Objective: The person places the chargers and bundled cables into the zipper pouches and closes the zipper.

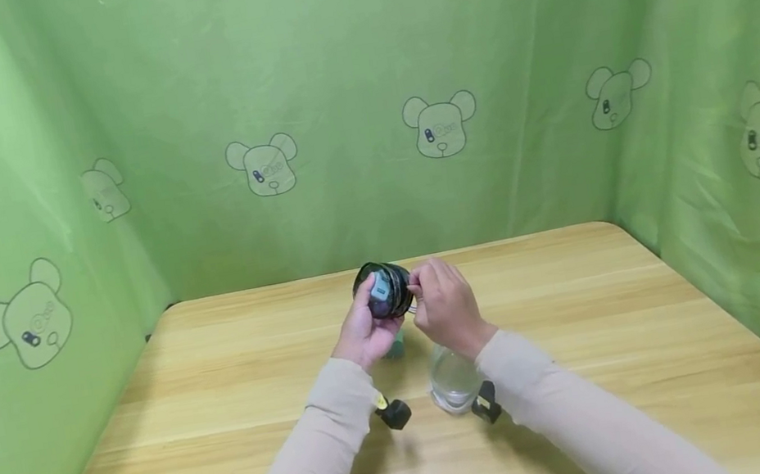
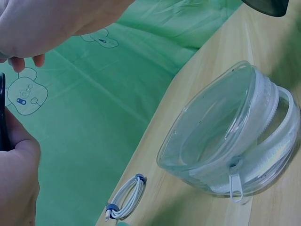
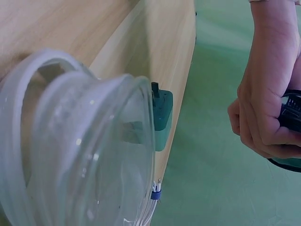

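Above the far part of the table, my left hand (image 1: 366,337) grips a small round black case (image 1: 399,290) with a see-through face. A light blue block (image 1: 380,287) shows through that face, beside the thumb. My right hand (image 1: 447,305) has its fingers curled at the case's right edge and pinches it there; the fingertips are partly hidden. In the right wrist view, a dark ribbed edge of the case shows under the right hand (image 3: 268,103). The left wrist view catches just a black sliver of the case by the left hand (image 2: 21,165).
A clear zip pouch (image 2: 207,127) with white trim stands on the wooden table (image 1: 240,392), below the right forearm. Beyond it are a green plug charger (image 3: 162,120) and a coiled white cable (image 2: 127,198) with blue ties. Green curtains (image 1: 335,45) enclose the table's back and sides.
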A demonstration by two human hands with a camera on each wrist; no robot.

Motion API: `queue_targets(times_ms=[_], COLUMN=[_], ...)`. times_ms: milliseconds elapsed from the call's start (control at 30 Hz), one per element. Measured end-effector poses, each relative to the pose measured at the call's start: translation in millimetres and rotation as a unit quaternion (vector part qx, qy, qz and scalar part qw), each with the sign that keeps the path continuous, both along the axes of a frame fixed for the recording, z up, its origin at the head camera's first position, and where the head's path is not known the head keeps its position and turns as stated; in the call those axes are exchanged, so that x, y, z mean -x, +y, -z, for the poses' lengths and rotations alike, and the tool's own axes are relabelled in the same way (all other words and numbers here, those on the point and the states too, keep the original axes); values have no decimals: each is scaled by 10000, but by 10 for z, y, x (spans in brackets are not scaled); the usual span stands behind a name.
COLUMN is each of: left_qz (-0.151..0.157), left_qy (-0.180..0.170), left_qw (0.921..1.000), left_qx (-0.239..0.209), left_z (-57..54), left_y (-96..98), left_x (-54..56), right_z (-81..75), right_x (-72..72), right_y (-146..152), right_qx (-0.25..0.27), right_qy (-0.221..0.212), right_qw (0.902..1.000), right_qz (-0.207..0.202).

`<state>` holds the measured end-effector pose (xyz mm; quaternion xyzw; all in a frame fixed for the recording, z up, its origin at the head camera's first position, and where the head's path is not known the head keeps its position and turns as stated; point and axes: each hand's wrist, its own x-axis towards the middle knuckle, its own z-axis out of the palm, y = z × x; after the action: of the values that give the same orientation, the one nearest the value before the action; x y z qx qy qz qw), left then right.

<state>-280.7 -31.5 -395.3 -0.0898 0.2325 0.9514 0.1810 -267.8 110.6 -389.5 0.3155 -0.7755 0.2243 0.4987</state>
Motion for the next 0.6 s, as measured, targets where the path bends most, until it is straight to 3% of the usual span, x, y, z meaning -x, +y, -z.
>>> queue_targets(times_ms=[600], left_qz=[-28], left_qy=[-36], left_qw=[9999], left_qx=[-140], left_z=[-26], left_y=[25], left_x=[-8], right_z=[25], right_x=[-58], right_y=[-48], right_qx=[-25], right_qy=[29], right_qw=[9998], right_qz=[-190])
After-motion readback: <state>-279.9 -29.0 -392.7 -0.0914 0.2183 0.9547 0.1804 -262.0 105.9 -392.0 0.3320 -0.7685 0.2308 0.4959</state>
